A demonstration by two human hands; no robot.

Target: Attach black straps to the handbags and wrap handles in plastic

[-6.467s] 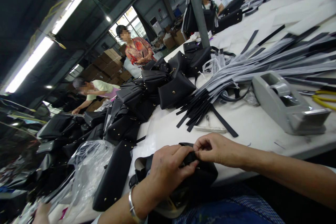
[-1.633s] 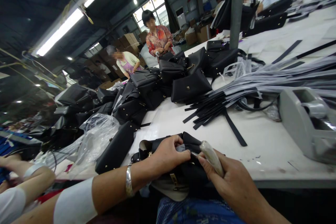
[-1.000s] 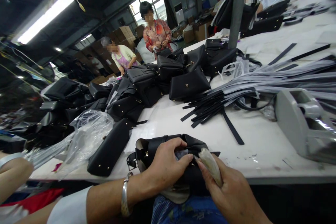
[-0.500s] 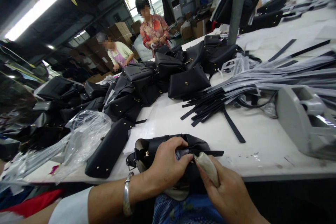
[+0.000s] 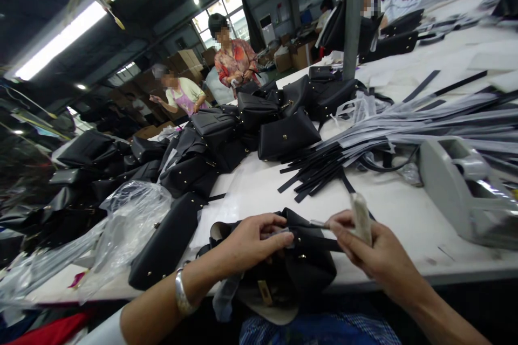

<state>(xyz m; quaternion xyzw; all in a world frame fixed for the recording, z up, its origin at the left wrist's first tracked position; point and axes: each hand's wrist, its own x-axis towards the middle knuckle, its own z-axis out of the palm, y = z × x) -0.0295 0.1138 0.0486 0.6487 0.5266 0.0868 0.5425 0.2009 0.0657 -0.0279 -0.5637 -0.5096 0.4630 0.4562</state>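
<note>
A black handbag lies at the table's front edge, its flap with a gold-coloured fitting hanging toward me. My left hand pinches the bag's upper edge, with clear plastic film between thumb and fingers. In my right hand is a screwdriver-like tool with a pale handle and a thin metal shaft. That shaft points left, over the bag's top right side. A black strap end runs from the bag beneath my right fingers. The tool's exact kind is unclear.
Several black handbags are piled across the table. Crumpled clear plastic lies at left, beside a black bag. Wrapped black straps and a grey tape dispenser are on the right. People work beyond a metal post.
My right hand has moved right and up from the bag, with the tool turned more upright. The bag's front flap and gold fitting now show. A co-worker at left has raised a hand.
</note>
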